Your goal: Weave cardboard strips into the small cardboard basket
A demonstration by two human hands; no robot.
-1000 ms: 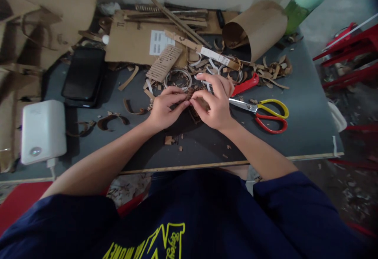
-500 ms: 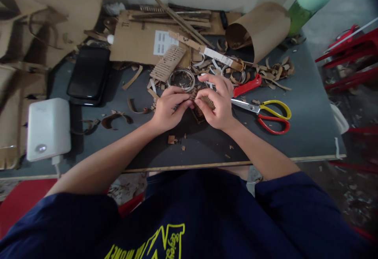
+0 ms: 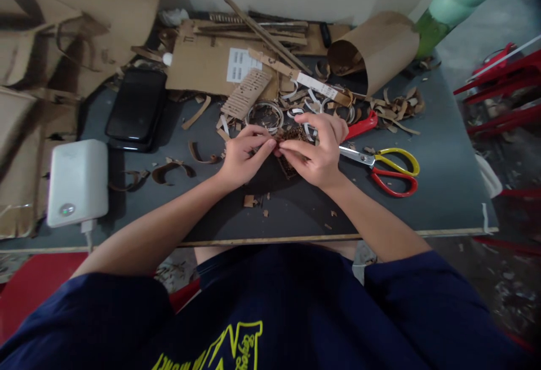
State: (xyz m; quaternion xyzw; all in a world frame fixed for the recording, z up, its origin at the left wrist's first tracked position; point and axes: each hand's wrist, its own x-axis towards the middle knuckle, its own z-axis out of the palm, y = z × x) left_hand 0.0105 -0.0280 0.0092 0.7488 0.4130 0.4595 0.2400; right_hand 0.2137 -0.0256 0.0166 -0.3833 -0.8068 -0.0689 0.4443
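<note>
My left hand [image 3: 245, 156] and my right hand [image 3: 319, 153] meet fingertip to fingertip near the middle of the dark table [image 3: 220, 212]. Both are pinched together; whatever small piece lies between the fingertips is too small to make out. Just under and behind the fingers is a brown corrugated cardboard piece [image 3: 290, 169], partly hidden by my right hand. A ring of pale strip [image 3: 265, 116] lies behind my left hand. Right of my right hand are scissors [image 3: 380, 164] with one yellow and one red handle, and a red-handled tool [image 3: 363, 126], partly covered.
Two stacked black devices [image 3: 136, 105] and a white power bank [image 3: 78, 184] with a cable sit at left. Cardboard sheets [image 3: 194, 66], strips and scraps lie behind. A cardboard tube [image 3: 384, 54] and green bottle [image 3: 448, 9] stand at the back right.
The whole view has shifted slightly, so the table things appear a little further right. My right thumb and fingers have drawn closer to my left fingertips.
</note>
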